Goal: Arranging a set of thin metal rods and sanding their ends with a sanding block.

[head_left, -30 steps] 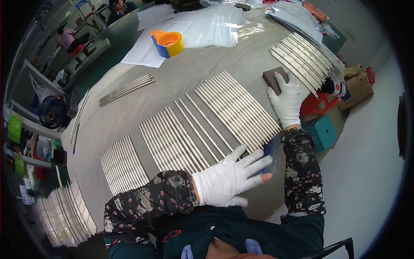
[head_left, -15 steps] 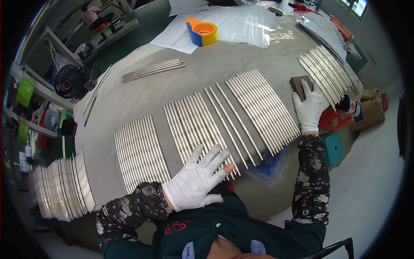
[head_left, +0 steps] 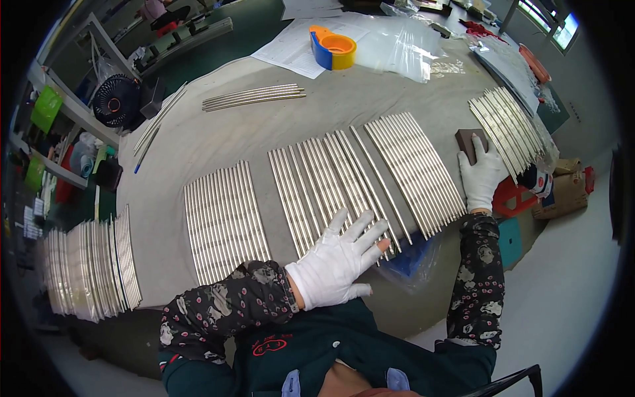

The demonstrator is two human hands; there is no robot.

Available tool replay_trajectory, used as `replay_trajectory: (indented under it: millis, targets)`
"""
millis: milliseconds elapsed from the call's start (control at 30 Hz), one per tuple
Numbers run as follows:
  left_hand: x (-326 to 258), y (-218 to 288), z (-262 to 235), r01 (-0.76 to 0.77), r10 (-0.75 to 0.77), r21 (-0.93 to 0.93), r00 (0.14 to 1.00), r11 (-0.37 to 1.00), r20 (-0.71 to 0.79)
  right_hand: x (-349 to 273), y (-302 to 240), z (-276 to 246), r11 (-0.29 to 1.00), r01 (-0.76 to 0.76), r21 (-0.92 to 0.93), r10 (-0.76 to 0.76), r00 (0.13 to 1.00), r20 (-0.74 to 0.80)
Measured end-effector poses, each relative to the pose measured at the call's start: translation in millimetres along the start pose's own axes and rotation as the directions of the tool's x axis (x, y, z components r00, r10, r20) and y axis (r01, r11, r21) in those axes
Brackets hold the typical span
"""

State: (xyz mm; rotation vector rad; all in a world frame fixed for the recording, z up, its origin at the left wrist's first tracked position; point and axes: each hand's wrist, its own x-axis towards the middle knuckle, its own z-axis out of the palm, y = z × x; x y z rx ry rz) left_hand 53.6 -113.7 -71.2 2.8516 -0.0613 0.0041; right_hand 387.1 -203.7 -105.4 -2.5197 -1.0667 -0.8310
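Note:
My left hand (head_left: 337, 261), in a white glove, lies flat with fingers spread on the near ends of a middle group of silver metal rods (head_left: 324, 182) laid side by side on the grey table (head_left: 218, 142). My right hand (head_left: 481, 177), also gloved, rests on a dark brown block (head_left: 468, 142) between two rod groups: one (head_left: 417, 169) to its left and another (head_left: 506, 129) to its right. A further rod group (head_left: 223, 218) lies to the left of my left hand.
A small bundle of rods (head_left: 254, 97) lies farther back. An orange and blue tape dispenser (head_left: 333, 47) stands on papers beside clear plastic bags (head_left: 403, 43). More rods (head_left: 92, 264) are stacked at the left edge. A cardboard box (head_left: 562, 185) sits on the floor at right.
My left hand has slid left along the table's near edge onto the middle rods. My right hand stays on the brown block. The view has shifted left.

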Motion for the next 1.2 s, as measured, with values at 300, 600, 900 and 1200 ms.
replay_trajectory:
  millis: [300, 600, 900, 1200]
  targets:
    - [13.2, -2.5, 6.0, -0.022, 0.021, -0.008, 0.998, 1.000, -0.061, 0.0, -1.4, 1.8, 1.000, 0.020, 0.010, -0.020, 1.000, -0.004]
    - [23.9, -0.2, 9.9, -0.028, 0.025, -0.039, 0.996, 0.999, -0.084, 0.1, -0.5, 0.7, 1.000, 0.021, -0.007, -0.021, 1.000, -0.008]
    - [17.9, 0.2, 7.6, -0.020, 0.016, -0.041, 0.996, 0.999, -0.091, -0.3, -0.2, 1.2, 1.000, 0.024, 0.002, -0.024, 1.000, -0.001]
    - [11.0, 0.0, 4.1, -0.022, 0.020, -0.029, 0.998, 0.999, -0.058, -0.7, 0.3, 2.0, 1.000, 0.017, -0.004, -0.017, 1.000, 0.001]
